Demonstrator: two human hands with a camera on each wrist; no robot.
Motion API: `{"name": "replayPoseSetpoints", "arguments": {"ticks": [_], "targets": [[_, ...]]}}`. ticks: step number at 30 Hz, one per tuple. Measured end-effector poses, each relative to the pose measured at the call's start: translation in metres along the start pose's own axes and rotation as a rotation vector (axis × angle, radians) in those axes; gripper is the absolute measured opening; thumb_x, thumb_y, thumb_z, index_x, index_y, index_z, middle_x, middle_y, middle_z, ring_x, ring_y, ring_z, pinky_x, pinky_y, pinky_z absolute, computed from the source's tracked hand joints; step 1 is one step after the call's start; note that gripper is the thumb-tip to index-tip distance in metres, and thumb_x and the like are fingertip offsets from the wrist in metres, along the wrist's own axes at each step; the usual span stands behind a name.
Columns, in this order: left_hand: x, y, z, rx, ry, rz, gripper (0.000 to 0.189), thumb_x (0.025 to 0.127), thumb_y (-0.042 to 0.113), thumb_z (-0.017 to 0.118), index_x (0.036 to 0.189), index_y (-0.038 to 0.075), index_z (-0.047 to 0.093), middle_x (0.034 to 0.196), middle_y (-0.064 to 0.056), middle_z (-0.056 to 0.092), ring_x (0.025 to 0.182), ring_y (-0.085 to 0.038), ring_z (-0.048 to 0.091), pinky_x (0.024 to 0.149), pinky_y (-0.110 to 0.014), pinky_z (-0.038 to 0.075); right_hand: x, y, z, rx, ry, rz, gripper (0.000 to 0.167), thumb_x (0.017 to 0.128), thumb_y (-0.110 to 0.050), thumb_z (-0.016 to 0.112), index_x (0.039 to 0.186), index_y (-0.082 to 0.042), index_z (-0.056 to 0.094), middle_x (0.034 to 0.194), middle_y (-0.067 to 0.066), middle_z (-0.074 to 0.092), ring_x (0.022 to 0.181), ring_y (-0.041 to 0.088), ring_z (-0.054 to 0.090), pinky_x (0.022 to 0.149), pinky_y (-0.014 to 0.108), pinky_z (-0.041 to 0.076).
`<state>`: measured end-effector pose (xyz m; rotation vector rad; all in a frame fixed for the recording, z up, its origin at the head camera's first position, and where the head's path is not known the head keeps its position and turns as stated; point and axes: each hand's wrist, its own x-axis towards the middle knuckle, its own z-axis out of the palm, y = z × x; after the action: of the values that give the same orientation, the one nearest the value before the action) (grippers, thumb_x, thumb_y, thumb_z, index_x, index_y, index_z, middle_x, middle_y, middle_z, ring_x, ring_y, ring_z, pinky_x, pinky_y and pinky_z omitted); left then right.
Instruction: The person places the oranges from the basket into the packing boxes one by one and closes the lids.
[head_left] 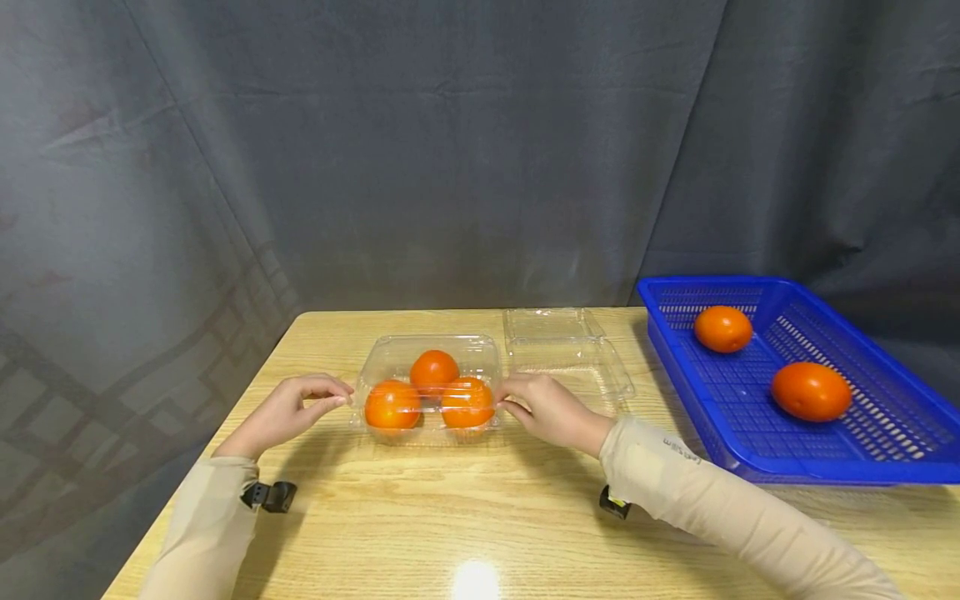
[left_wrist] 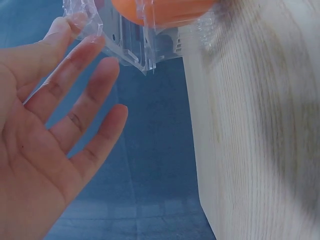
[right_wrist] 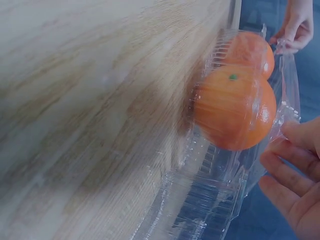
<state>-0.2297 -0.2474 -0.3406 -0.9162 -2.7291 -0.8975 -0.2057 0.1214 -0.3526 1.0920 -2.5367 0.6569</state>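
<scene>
A clear plastic clamshell box [head_left: 423, 437] stands on the table with three oranges [head_left: 393, 405] inside. Its lid is folded over the fruit, with a gap showing at the front in the right wrist view. My left hand [head_left: 300, 407] pinches the lid's left front corner between thumb and index finger; its other fingers are spread apart in the left wrist view. At the opposite corner, my right hand [head_left: 546, 406] pinches the lid's edge with thumb and index finger. In the right wrist view, one orange [right_wrist: 235, 107] shows a green stem spot.
Behind my right hand lies a second clear clamshell box [head_left: 566, 358], its lid folded back. A blue plastic basket [head_left: 686, 400] at the right holds two oranges [head_left: 812, 392]. The wooden table [head_left: 420, 517] ends at a dark curtain [head_left: 450, 167].
</scene>
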Motion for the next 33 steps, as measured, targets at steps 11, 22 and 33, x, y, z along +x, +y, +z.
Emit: {"name": "replayPoseSetpoints", "arguments": {"ticks": [11, 22, 33], "targets": [[0.0001, -0.001, 0.0018, 0.011, -0.009, 0.021, 0.009, 0.086, 0.01, 0.064, 0.089, 0.012, 0.071, 0.099, -0.008, 0.071, 0.096, -0.003, 0.061, 0.081, -0.027, 0.055, -0.0024, -0.002, 0.0016, -0.002, -0.036, 0.033, 0.007, 0.085, -0.006, 0.065, 0.09, -0.009, 0.068, 0.091, 0.002, 0.071, 0.087, 0.015, 0.067, 0.082, 0.028, 0.055], [-0.0007, -0.0046, 0.0048, 0.009, -0.022, 0.025, 0.009, 0.087, 0.011, 0.063, 0.089, 0.013, 0.072, 0.099, -0.006, 0.071, 0.095, -0.001, 0.06, 0.08, -0.027, 0.054, -0.0055, -0.0022, 0.005, -0.032, -0.035, 0.018, 0.01, 0.083, -0.003, 0.066, 0.09, -0.009, 0.068, 0.091, 0.001, 0.07, 0.088, 0.015, 0.067, 0.081, 0.026, 0.056], [-0.0049, -0.0035, 0.007, -0.061, -0.024, 0.017, 0.008, 0.085, 0.01, 0.065, 0.086, 0.013, 0.072, 0.096, -0.007, 0.07, 0.094, 0.004, 0.057, 0.079, -0.02, 0.052, -0.0083, -0.0039, 0.0072, -0.037, -0.022, -0.001, 0.009, 0.083, -0.006, 0.067, 0.09, -0.011, 0.068, 0.09, 0.0, 0.07, 0.086, 0.013, 0.067, 0.08, 0.024, 0.056]]}}
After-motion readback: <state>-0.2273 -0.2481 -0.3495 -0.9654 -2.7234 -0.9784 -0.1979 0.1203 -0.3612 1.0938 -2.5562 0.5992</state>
